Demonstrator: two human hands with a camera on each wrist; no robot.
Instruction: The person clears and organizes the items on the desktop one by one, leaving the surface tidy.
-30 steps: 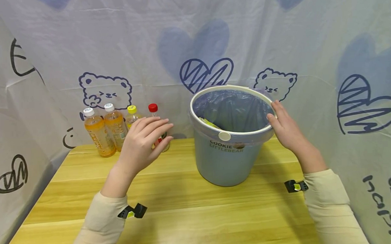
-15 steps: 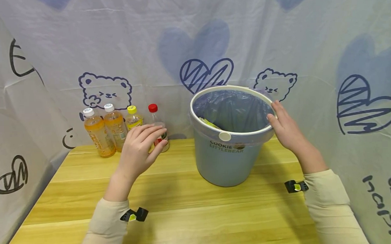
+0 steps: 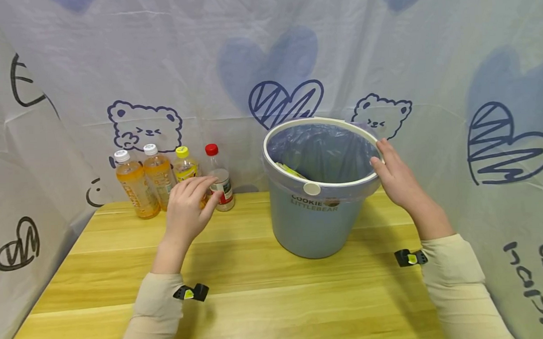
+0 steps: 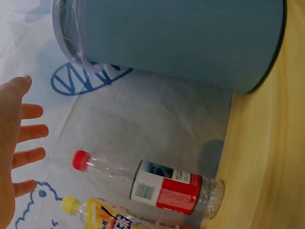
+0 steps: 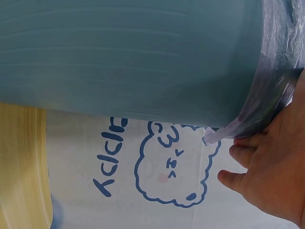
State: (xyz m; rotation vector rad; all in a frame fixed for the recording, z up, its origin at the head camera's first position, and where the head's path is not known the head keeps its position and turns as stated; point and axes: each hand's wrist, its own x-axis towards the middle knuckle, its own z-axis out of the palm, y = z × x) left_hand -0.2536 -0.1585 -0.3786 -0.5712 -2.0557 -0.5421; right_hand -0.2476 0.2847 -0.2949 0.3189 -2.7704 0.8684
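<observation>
My left hand hovers over the table with fingers spread and holds nothing. Just behind it in the head view stand a clear bottle with a red cap and a yellow-capped bottle, partly covered by the hand. In the left wrist view the red-capped bottle shows a red and white label. At the right, my right hand rests on the white rim of a blue-grey trash can, fingers straight along its side. A clear plastic bag lines the can, and something yellow-green lies inside.
Two white-capped bottles of orange drink, a left one and a right one, stand at the table's back left. A wooden table carries everything. A printed curtain hangs close behind and at both sides.
My left hand has drawn back to the left and down, away from the red-capped bottle, which now shows more fully. The right hand and the trash can stay where they were.
</observation>
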